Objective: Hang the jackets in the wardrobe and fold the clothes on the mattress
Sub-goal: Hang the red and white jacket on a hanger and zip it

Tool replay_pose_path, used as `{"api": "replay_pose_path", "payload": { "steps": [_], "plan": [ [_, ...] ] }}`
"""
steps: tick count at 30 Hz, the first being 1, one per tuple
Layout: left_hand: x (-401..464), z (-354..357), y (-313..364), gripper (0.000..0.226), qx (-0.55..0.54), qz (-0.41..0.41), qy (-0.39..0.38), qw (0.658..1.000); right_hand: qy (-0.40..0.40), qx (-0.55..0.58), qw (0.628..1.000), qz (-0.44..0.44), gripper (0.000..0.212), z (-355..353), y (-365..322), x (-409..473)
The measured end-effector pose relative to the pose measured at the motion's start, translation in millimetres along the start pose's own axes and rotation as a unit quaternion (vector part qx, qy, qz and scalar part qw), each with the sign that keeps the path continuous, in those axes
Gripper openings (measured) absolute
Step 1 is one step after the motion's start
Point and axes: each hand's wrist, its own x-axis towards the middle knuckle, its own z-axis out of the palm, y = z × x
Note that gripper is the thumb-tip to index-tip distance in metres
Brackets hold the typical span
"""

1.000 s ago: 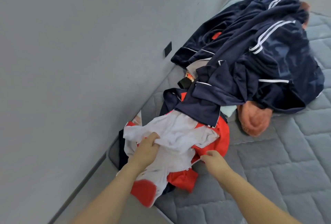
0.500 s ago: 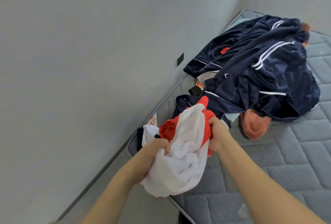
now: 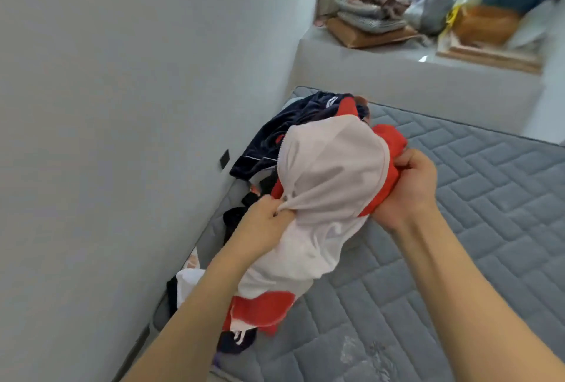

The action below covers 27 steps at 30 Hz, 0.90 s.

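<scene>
A red jacket with a white mesh lining (image 3: pixel 327 186) hangs bunched in the air above the grey quilted mattress (image 3: pixel 458 229). My left hand (image 3: pixel 266 222) pinches its white lining at the lower left. My right hand (image 3: pixel 406 189) grips the red fabric on the right side. Behind the lifted jacket, a heap of navy clothes with white stripes (image 3: pixel 275 140) lies along the wall, partly hidden. More dark and white garments (image 3: pixel 183 287) lie at the mattress's near left corner.
A light grey wall (image 3: pixel 122 137) runs along the left edge of the mattress, with a small black outlet (image 3: pixel 224 159). Beyond the mattress a raised ledge (image 3: pixel 412 76) carries folded blankets, boxes and bags. Blue curtains hang at the top right.
Both hands have lifted the red and white jacket higher off the pile and spread it wider. The view has tilted up, revealing the ledge beyond the mattress.
</scene>
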Motion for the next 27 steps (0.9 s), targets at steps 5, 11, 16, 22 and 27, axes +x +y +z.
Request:
{"api": "replay_pose_path", "payload": {
  "steps": [5,11,16,22,27],
  "plan": [
    [-9,63,132,0.029,-0.078,0.128,-0.064,0.987,0.020,0.056,0.985,-0.161,0.005,-58,-109,-87],
    [-95,166,288,0.018,-0.232,0.148,-0.251,0.928,0.054,0.057,0.939,-0.334,0.060,-157,-212,-234],
    [-191,275,407,0.026,-0.175,0.213,-0.442,0.854,0.154,0.008,0.889,-0.432,0.034,-239,-269,-392],
    [-348,419,543,0.020,-0.343,0.268,-0.492,0.754,0.276,-0.079,0.788,-0.544,0.024,-337,-283,-578],
    [-509,506,612,0.029,-0.337,0.234,-0.608,0.679,0.479,-0.213,0.718,-0.457,0.011,-421,-258,-712]
  ]
}}
